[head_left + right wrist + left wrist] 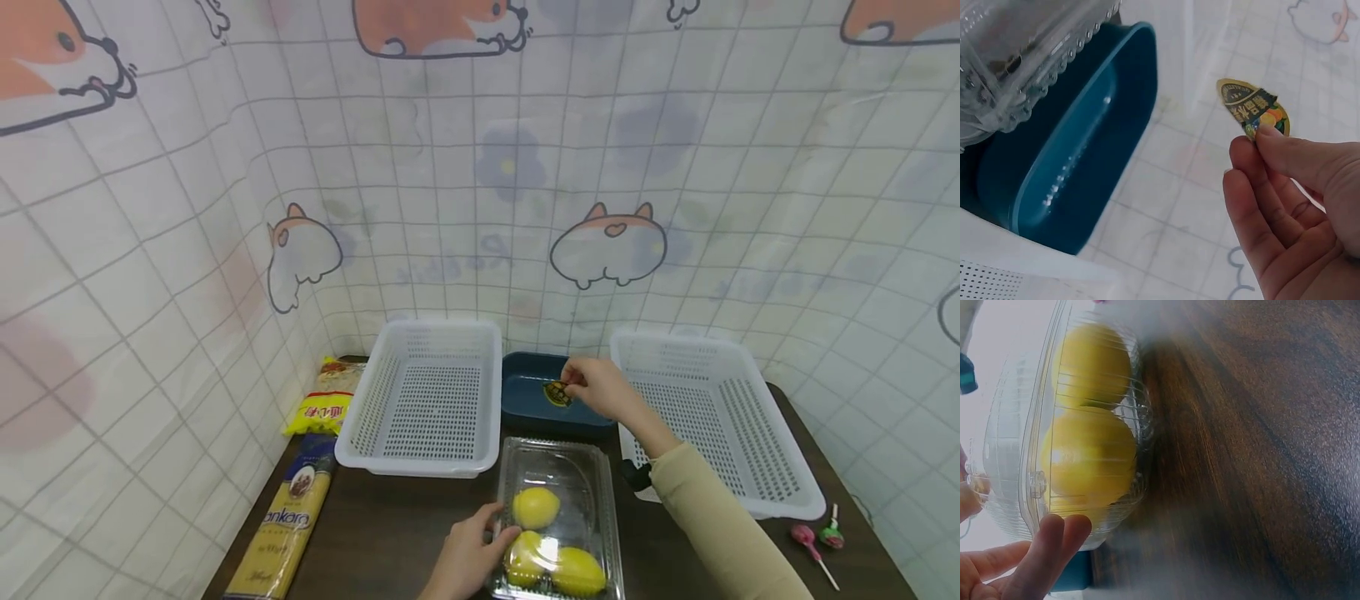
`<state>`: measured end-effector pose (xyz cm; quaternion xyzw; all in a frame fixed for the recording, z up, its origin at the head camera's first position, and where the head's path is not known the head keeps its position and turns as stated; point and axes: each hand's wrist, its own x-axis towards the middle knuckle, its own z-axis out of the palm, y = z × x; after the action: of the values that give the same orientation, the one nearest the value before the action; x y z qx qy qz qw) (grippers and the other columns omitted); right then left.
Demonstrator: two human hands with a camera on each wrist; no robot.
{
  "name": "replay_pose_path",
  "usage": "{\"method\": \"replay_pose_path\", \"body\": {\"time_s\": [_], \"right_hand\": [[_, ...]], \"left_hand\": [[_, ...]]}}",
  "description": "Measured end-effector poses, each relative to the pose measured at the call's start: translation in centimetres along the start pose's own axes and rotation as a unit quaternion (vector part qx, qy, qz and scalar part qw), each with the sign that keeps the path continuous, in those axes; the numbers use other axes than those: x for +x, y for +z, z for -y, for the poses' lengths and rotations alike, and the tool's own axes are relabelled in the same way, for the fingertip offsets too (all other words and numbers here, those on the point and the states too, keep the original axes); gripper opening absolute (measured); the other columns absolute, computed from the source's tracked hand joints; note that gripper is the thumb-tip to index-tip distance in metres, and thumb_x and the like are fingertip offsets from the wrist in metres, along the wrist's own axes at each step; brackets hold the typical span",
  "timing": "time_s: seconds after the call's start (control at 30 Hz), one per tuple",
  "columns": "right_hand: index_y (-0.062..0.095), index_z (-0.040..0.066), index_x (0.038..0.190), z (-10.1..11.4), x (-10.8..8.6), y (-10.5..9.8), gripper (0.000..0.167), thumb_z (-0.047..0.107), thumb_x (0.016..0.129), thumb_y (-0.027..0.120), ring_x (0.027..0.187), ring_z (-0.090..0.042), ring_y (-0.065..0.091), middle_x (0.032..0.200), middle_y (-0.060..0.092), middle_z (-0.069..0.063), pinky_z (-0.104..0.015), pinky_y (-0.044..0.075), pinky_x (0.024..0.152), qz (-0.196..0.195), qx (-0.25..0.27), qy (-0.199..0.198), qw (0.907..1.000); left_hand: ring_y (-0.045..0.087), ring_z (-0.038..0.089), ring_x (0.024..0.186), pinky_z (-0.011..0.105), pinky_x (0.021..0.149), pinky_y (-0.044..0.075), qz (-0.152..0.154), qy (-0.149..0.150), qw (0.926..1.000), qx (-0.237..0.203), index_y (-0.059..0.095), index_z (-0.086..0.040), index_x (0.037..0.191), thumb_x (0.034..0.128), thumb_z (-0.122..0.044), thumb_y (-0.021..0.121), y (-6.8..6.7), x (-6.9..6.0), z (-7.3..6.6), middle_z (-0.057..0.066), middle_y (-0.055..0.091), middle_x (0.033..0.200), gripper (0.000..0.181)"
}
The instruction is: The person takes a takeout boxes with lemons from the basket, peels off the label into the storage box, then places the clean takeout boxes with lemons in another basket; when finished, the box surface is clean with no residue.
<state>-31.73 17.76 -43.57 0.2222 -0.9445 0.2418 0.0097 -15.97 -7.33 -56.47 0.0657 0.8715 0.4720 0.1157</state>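
Left grip (467,550) sits nearest me: fingers relaxed against the left edge of the clear box (585,467), touching it; I can't see any pinch there. Lid's down, three lemons (536,507) showing through. Box lies on the tabletop (382,546), long axis running away from me.

Past the box's far end: right grip (606,392), thumb and forefinger pinching the label (1252,107) by one end. Rest of it sticks out beyond my fingertips, leftward in the head view, printing facing the right wrist camera.

Key relation: label is in the air above the blue tray (519,400), not touching it, with the tray's long axis left-right, crosswise to the box. Right hand is the near one for label and tray, left for the box.

Flanking the tray: left basket (416,467), right basket (776,421).
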Motion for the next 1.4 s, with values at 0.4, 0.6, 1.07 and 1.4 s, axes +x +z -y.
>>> {"method": "replay_pose_path", "body": {"time_s": [0.4,0.6,1.07,1.4], "right_hand": [[0.063,0.006,0.099,-1.9,4.1,1.1,0.007,0.008,0.094,0.067,0.100,-0.032,0.069,0.104,0.071,-0.015,-0.042,0.056,0.078,0.023,-0.011,0.036,0.9990],[0.070,0.004,0.103,-3.2,5.8,2.0,0.012,0.010,0.094,0.066,0.097,-0.028,0.067,0.104,0.072,-0.014,-0.042,0.056,0.082,0.049,-0.030,0.067,0.9961],[0.073,0.003,0.110,-5.4,7.6,5.0,0.027,0.022,0.100,0.058,0.096,-0.029,0.067,0.114,0.072,-0.018,-0.041,0.055,0.080,0.152,-0.046,0.111,0.9810],[0.055,-0.001,0.139,-5.3,7.7,5.2,0.042,0.020,0.106,0.041,0.137,-0.045,0.046,0.146,0.052,-0.025,-0.055,0.043,0.109,0.255,-0.056,0.118,0.9580]], "left_hand": [[0.067,0.022,0.088,0.049,0.074,0.055,0.008,-0.018,0.9998,0.006,0.060,-0.006,0.131,0.0931,-0.046,0.065,0.0,0.3,-0.1,0.008,0.073,0.099,0.056],[0.069,0.023,0.087,0.048,0.073,0.056,0.002,-0.017,0.9998,0.009,0.061,-0.007,0.130,0.0924,-0.048,0.066,0.2,0.5,-0.1,0.009,0.074,0.099,0.056],[0.063,0.010,0.075,0.039,0.065,0.054,-0.009,-0.025,0.9996,0.011,0.062,-0.008,0.130,0.0920,-0.048,0.066,0.2,0.2,0.2,0.000,0.071,0.092,0.055],[0.065,0.012,0.076,0.040,0.065,0.054,-0.019,-0.023,0.9993,0.022,0.062,-0.008,0.129,0.0915,-0.048,0.067,0.3,0.1,0.2,0.001,0.072,0.092,0.055]]}}
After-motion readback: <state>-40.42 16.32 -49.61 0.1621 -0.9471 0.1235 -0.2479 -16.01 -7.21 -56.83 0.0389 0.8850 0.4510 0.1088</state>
